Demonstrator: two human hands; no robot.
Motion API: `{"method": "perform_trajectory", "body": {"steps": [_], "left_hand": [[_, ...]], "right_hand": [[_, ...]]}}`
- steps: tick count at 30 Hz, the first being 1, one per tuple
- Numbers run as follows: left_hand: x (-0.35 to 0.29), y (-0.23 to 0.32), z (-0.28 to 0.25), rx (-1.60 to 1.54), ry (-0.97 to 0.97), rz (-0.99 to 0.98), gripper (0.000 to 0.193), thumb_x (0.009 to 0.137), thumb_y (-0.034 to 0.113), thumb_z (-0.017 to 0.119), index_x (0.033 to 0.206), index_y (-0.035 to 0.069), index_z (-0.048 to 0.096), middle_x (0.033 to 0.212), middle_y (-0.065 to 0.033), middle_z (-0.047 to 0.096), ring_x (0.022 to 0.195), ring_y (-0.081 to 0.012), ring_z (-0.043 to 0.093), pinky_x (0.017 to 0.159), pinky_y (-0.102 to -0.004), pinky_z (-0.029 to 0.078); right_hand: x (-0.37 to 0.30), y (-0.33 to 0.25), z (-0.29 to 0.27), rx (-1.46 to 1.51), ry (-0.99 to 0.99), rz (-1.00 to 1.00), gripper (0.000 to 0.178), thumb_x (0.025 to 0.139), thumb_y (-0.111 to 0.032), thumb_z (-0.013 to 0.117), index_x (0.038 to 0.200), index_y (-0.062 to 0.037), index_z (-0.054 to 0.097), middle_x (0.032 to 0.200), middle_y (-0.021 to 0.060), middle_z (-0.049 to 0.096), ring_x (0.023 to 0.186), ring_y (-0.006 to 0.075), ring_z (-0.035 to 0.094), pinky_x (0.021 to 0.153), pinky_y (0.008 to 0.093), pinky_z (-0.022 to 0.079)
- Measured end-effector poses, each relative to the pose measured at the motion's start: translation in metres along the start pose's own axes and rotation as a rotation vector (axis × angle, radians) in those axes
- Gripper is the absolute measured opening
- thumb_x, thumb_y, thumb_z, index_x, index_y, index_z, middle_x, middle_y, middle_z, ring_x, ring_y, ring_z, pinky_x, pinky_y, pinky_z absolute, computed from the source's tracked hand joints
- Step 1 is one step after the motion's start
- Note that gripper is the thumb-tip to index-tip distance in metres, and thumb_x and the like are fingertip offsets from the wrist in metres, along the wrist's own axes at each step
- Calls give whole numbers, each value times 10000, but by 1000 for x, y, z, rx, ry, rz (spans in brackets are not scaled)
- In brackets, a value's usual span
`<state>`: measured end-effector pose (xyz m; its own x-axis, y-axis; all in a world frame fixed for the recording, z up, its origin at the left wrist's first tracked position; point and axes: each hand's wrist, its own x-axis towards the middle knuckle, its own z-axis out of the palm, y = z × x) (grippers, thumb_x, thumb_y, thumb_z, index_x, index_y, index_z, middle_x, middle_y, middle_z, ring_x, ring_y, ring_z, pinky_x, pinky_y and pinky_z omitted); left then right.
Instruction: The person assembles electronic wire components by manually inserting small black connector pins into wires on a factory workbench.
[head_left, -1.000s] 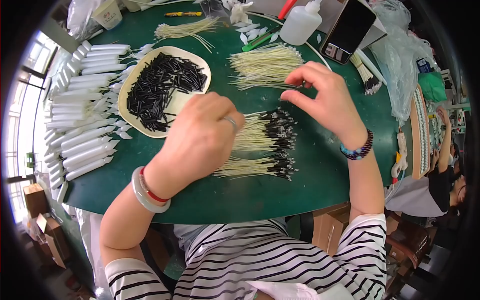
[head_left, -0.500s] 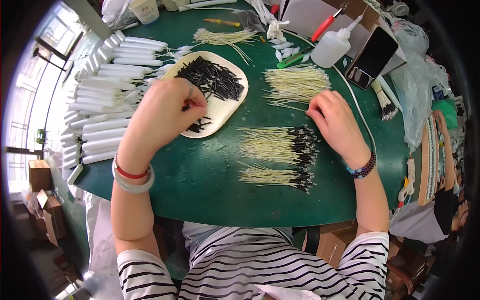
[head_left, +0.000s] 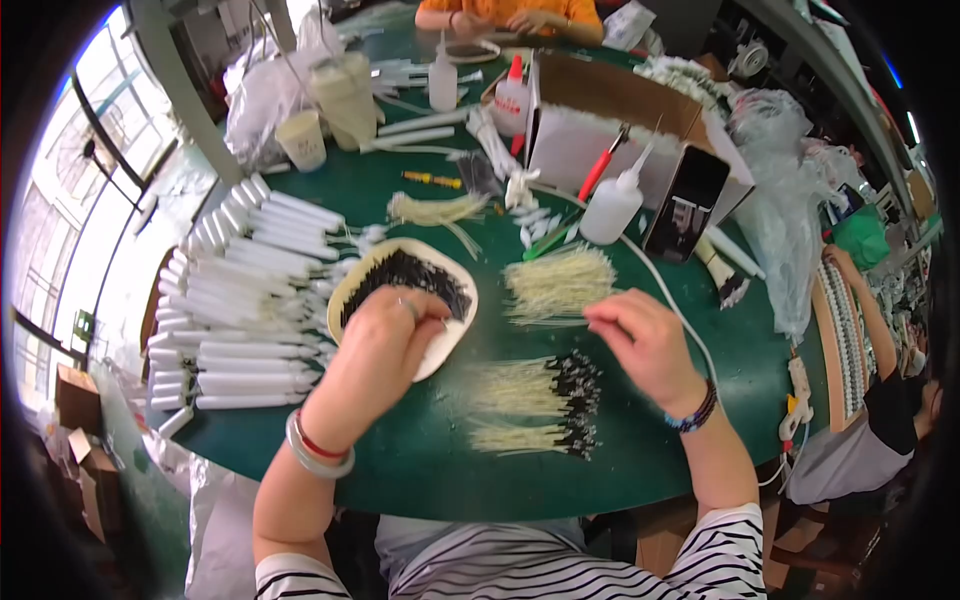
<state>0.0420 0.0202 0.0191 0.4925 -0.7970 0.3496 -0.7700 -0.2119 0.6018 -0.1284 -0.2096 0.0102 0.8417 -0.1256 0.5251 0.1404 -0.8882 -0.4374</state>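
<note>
My left hand (head_left: 392, 335) is over the cream tray (head_left: 470, 285) of short thin black tubes (head_left: 405, 275), thumb and fingers pinched together. What sits between those fingertips is too small to make out. My right hand (head_left: 645, 338) pinches at the right-hand edge of a bundle of pale yellow wires (head_left: 560, 285), where one wire runs to its fingertips. Nearer to me lie two bunches of similar wires (head_left: 515, 388), their right ends covered by black sleeves (head_left: 575, 400) with small clear tips.
White candle-like sticks (head_left: 255, 355) are piled at the left. Behind the wires stand a white squeeze bottle (head_left: 612, 208), a propped phone (head_left: 688, 205) and a cardboard box (head_left: 620, 100). A white cable (head_left: 690, 330) curves past my right hand. Other people sit across and at the right.
The view has tilted up, showing more of the table's far side and a person in orange. Both hands remain pinched, the left over the tray and the right beside the loose wires.
</note>
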Motion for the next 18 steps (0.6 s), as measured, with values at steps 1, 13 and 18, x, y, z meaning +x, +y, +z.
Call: {"method": "perform_trajectory", "body": {"steps": [1, 13, 18], "left_hand": [[0, 9, 3, -109, 0, -33, 83, 781, 18, 641, 864, 19, 637, 906, -163, 613, 828, -332, 576, 726, -389, 470], [-15, 26, 47, -193, -126, 302, 95, 763, 27, 644, 851, -8, 649, 929, -136, 642, 825, -324, 609, 747, -392, 498], [-23, 29, 49, -280, -23, 292, 86, 772, -24, 631, 855, -3, 641, 937, -160, 637, 871, -313, 622, 755, -389, 505]], "right_hand": [[0, -4, -1, 0, 14, -35, 179, 734, 48, 689, 898, -15, 656, 814, 102, 642, 750, 255, 620, 662, 316, 501], [-1, -29, 12, -175, -132, -308, 209, 738, -5, 659, 944, -22, 633, 875, 97, 641, 799, 257, 615, 706, 333, 507], [-15, -28, 28, -29, -114, -232, 218, 715, 14, 656, 929, -21, 630, 804, 105, 605, 723, 269, 594, 620, 324, 491]]}}
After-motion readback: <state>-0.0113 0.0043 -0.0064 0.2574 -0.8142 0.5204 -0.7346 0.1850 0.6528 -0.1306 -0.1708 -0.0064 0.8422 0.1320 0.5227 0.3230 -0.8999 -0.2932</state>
